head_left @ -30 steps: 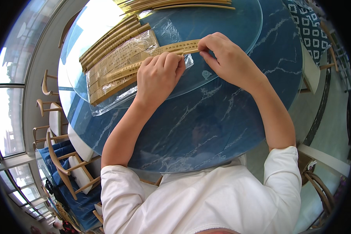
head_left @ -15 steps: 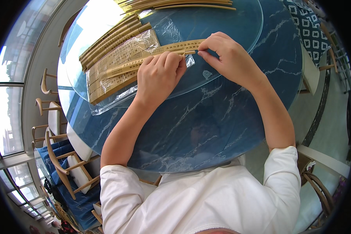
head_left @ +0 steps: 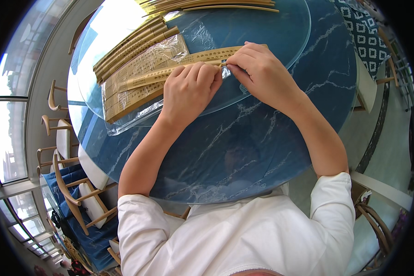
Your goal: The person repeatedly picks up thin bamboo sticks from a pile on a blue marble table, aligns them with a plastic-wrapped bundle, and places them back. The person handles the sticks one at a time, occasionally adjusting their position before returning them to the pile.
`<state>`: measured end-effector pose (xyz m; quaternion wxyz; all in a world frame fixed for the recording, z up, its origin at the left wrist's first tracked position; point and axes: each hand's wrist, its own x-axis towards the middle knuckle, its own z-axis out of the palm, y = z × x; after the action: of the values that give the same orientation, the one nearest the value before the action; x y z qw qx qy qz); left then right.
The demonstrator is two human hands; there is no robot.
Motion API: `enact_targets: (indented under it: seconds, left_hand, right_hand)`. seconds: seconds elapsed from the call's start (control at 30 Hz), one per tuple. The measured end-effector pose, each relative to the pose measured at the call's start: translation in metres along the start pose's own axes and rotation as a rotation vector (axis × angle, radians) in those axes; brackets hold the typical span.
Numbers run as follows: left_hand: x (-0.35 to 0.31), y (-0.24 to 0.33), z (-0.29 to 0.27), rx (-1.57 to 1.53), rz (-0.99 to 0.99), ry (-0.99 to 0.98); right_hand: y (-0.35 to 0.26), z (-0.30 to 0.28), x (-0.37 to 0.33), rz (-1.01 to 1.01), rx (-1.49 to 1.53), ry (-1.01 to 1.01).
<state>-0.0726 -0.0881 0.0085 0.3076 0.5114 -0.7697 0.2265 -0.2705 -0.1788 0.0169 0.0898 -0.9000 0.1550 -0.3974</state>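
Note:
My left hand (head_left: 188, 89) is closed over a tan printed paper strip (head_left: 154, 77), which seems to be rolled along its near edge. My right hand (head_left: 262, 69) pinches at the narrow right end of that strip, with thumb and fingertips close to my left fingers. Just beyond lies another flat printed strip (head_left: 211, 54), its right end passing behind my right fingers. Under both is a stack of printed tan sheets (head_left: 117, 110) in a clear plastic wrapper (head_left: 154, 110). What sits inside the roll is hidden by my fingers.
Several rolled tan strips (head_left: 133, 48) lie beside the stack at the far left. Thin sticks (head_left: 230, 6) rest at the far edge of the glass turntable (head_left: 280, 27). The round table has a blue marbled top (head_left: 225, 156). Wooden chairs (head_left: 89, 202) stand to the left.
My right hand has moved left and closed in on the end of the strip, covering the thin tip that stuck out. My left hand has shifted slightly right.

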Motion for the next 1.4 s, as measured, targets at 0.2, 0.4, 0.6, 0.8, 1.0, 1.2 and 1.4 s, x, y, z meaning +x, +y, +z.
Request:
enact_targets:
  seconds: [0.2, 0.4, 0.6, 0.8, 1.0, 1.2, 1.4]
  left_hand:
    - [0.001, 0.004, -0.003, -0.023, -0.019, -0.028]
    - [-0.001, 0.001, -0.001, -0.02, -0.002, -0.016]
    - [-0.002, 0.0, -0.002, -0.02, -0.018, -0.043]
    - [-0.002, -0.002, 0.002, 0.011, 0.033, -0.019]
    - [0.002, -0.002, 0.001, 0.002, 0.017, -0.02]
    - [0.003, -0.003, -0.013, 0.033, -0.077, -0.072]
    - [0.015, -0.009, -0.019, -0.02, -0.116, -0.131]
  right_hand:
    - [-0.005, 0.005, -0.002, 0.037, 0.064, 0.009]
    - [-0.011, 0.002, -0.003, 0.111, 0.153, -0.037]
    - [-0.013, 0.002, -0.005, 0.169, 0.24, -0.062]
    - [-0.012, 0.0, -0.005, 0.214, 0.294, -0.097]
    - [-0.003, -0.005, -0.003, 0.197, 0.222, -0.127]
    - [0.07, -0.015, 0.028, 0.204, -0.165, 0.075]
    - [0.171, 0.003, 0.022, 0.322, -0.597, 0.03]
